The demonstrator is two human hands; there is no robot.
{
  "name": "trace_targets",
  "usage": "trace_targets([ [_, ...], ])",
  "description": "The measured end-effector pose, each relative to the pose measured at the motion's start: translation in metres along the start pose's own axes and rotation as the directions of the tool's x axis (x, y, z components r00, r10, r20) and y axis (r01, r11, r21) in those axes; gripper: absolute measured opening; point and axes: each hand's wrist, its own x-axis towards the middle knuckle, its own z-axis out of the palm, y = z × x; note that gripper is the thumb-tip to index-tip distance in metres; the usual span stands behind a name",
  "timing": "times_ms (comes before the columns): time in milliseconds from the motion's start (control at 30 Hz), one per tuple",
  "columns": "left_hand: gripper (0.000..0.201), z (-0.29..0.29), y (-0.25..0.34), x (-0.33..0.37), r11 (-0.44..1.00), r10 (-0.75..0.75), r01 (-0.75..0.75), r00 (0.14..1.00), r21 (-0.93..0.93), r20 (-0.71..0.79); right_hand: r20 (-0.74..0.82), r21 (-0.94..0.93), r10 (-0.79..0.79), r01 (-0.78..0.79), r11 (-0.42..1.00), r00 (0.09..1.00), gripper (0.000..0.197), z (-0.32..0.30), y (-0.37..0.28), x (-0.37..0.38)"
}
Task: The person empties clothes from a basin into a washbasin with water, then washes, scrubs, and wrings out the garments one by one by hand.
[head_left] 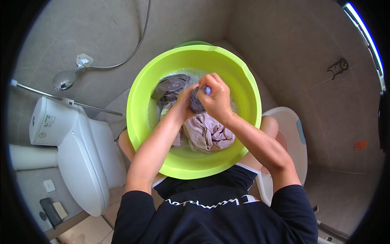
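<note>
In the lime-green basin (140, 97), my left hand (187, 102) and my right hand (216, 97) meet over a bunched, wet blue-grey cloth (198, 102). Both are closed on it, the right one in a fist with a bit of cloth poking out beside the thumb. Just below them lies a crumpled mauve cloth (209, 133), partly in the water. A dark grey cloth (172, 88) rests at the left side of the basin, with suds (195, 75) near it. The fingertips of my left hand are hidden.
A white toilet (83, 171) stands at the left, below a metal rail (87, 105). The shower head (64, 80) hangs on the wall with its hose. A white tub (298, 154) is at my right. Behind the basin shows a darker green rim (193, 43).
</note>
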Motion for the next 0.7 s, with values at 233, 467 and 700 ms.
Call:
trace_targets([
  [233, 0.016, -0.026, -0.011, -0.011, 0.582, 0.258, -0.572, 0.804, 0.578, 0.536, 0.216, -0.092, -0.301, 0.327, 0.941, 0.929, 0.016, -0.014, -0.034, -0.011],
  [467, 0.009, -0.013, -0.01, -0.019, 0.826, -0.235, 0.231, 0.97, 0.515, -0.06, 0.4, 0.002, -0.536, 0.584, 0.812, 0.744, 0.024, -0.022, -0.045, -0.025],
  [700, 0.022, -0.011, -0.018, -0.021, 0.88, -0.418, 0.427, 0.904, 0.208, -0.087, 0.47, 0.141, -0.698, 0.734, 0.664, 0.541, 0.015, -0.014, -0.052, -0.039],
])
